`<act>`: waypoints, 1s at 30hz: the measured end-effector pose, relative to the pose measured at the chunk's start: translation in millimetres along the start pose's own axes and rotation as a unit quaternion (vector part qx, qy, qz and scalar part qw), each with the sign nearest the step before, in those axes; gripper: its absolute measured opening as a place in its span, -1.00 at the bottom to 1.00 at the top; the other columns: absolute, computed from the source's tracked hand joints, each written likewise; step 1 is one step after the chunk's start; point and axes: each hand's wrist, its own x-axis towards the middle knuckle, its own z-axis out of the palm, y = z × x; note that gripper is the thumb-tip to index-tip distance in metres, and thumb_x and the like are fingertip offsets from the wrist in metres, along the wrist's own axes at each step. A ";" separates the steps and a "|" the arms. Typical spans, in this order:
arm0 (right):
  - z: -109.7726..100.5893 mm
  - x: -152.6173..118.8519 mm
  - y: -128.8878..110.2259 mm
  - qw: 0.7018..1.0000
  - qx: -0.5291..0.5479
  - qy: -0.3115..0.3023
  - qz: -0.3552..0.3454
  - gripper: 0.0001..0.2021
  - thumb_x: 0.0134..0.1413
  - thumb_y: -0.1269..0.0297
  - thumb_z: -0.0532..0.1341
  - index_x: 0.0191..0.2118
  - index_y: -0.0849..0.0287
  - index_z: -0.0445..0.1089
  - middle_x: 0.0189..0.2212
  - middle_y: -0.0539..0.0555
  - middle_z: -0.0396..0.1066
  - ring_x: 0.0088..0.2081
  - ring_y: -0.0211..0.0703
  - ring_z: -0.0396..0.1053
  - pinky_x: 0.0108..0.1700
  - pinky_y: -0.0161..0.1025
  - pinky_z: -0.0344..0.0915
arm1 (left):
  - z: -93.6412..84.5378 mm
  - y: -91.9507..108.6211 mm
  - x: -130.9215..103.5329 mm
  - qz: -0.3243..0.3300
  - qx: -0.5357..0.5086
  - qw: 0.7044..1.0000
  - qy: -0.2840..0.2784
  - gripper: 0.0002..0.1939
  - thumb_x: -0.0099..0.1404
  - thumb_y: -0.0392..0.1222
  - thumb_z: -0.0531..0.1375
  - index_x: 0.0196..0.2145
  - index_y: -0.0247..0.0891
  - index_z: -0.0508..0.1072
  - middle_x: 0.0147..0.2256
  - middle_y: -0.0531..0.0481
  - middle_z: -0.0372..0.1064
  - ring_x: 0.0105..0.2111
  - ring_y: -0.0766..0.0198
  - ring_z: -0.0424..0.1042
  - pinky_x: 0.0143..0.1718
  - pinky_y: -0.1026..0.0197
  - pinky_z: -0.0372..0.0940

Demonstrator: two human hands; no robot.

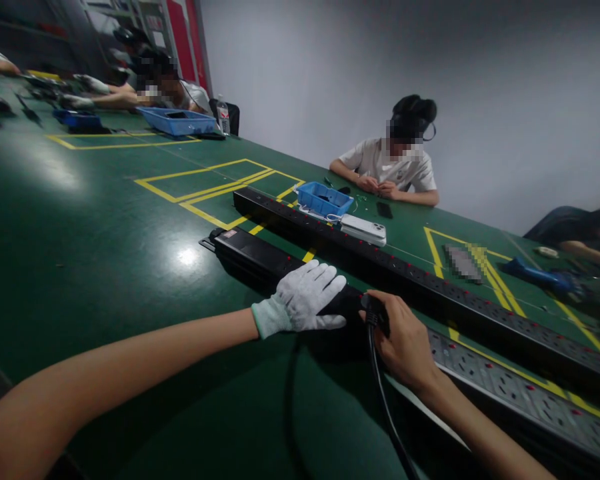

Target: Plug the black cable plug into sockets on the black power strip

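Observation:
A long black power strip with rows of sockets and small red parts lies diagonally in front of me. My left hand, in a white glove with a pale green cuff, rests flat on top of it with the fingers stretched out. Just to the right, my bare right hand is closed around a black plug at the strip's sockets. How far the plug sits in a socket is hidden by the fingers. From the plug a black cord hangs toward me. Behind lies a second black power strip, roughly parallel.
Beyond the strips are a blue bin, a white phone and a dark phone. A person sits opposite; others work at far left and right. Yellow tape marks the green table. A blue tray stands farther back.

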 end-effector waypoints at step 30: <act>-20.2 74.3 -41.5 0.974 -0.141 -0.176 0.010 -0.80 0.16 0.24 0.10 -0.17 0.18 0.39 -0.26 0.13 0.44 -0.15 0.00 0.37 -0.12 -0.08 0.28 | 5.5 1.1 0.8 -0.059 -0.069 0.995 0.048 -0.27 0.16 0.35 -0.02 -0.08 -0.43 0.31 -0.14 -0.28 0.35 -0.07 -0.01 0.34 0.11 -0.16 0.11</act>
